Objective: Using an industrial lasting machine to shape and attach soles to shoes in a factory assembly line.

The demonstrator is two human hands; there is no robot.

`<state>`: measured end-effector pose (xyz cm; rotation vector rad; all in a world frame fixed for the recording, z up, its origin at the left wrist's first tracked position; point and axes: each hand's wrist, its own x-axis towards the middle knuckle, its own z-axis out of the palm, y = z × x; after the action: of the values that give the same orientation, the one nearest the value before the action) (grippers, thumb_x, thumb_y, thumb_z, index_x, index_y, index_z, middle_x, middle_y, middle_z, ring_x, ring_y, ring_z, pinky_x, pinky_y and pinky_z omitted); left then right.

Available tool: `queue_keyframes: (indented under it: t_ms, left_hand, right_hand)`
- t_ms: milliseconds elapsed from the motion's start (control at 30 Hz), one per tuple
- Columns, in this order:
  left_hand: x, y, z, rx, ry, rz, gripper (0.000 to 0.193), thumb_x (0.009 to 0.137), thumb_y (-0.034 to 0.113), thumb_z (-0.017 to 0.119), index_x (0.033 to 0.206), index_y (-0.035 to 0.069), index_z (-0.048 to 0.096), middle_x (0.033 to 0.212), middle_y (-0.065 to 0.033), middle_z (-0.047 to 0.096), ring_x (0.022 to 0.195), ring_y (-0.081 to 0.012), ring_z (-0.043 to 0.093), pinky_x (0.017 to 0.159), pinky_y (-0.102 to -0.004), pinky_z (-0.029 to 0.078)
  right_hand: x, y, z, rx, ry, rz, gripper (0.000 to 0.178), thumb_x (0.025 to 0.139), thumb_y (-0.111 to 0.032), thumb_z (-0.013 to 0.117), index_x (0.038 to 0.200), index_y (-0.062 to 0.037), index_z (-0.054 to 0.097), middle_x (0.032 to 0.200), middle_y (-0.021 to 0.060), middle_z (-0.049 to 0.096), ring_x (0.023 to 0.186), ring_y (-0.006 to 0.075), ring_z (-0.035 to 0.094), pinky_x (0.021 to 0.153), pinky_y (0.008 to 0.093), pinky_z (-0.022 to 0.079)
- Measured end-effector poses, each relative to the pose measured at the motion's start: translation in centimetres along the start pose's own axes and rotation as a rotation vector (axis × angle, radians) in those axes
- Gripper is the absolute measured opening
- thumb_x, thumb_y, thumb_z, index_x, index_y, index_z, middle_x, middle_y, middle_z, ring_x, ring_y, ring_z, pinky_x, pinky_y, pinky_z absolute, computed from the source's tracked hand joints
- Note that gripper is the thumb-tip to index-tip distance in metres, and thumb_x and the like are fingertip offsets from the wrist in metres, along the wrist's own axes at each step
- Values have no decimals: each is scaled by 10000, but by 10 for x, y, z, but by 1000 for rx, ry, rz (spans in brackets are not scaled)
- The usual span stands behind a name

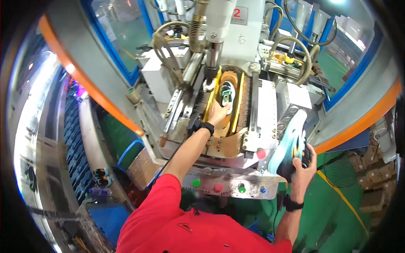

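Note:
A sneaker [228,93] with a pale upper and dark, green-marked parts sits in the long brown-padded cradle [234,126] of a press, between two yellow strips. My left hand [217,114] reaches into the cradle and grips this sneaker at its near end; some of the fingers are hidden by the shoe and the hand. Off to the right, beyond the machine's front corner, my right hand [302,169] holds a second sneaker [288,145], light blue with black and orange parts. It is tilted, its pale sole side facing the machine, with my thumb and fingers around it.
Above the cradle hangs a metal press cylinder [214,55]. A panel [230,184] with green, red and blue buttons runs along the front. Similar stations with hoses stand left and right behind. At left is a conveyor [78,139] with another shoe [102,177] beside it.

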<state>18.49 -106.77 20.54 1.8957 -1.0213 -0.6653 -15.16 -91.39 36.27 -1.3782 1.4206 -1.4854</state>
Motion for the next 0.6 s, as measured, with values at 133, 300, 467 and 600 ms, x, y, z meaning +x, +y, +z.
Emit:
queue_keyframes:
  t_ms: [133,300,467,600]
  left_hand:
    - [43,8,36,208,-66,-26,1011,760,370,723,1446,-122,167,1368,-334,433,1255,-429,467,1050,-450,393]
    - [61,0,31,54,-68,-177,679,738,162,672,1313,-77,403,1215,-290,559,1149,-432,543,971,-461,443]
    - [-13,16,-38,-871,-398,-456,301,741,19,727,1033,-21,671,965,-93,701,797,-174,671,715,-308,531]
    - [-116,23,-133,-861,-447,-366,339,823,54,702,1145,-14,622,1042,-73,678,957,-184,655,850,-329,533]
  right_hand:
    - [4,8,-19,-53,158,48,548,714,-53,617,1250,24,532,1117,87,584,965,162,573,868,290,469]
    - [56,14,0,-319,121,-84,507,720,-68,633,1210,39,561,1069,90,606,936,165,582,869,284,461]
    - [173,17,76,-402,-168,-78,382,732,-100,692,1089,6,607,886,29,613,781,99,554,678,240,461]
    - [221,22,201,-646,-449,-52,570,652,-283,756,1096,49,626,959,203,671,887,269,647,784,345,501]
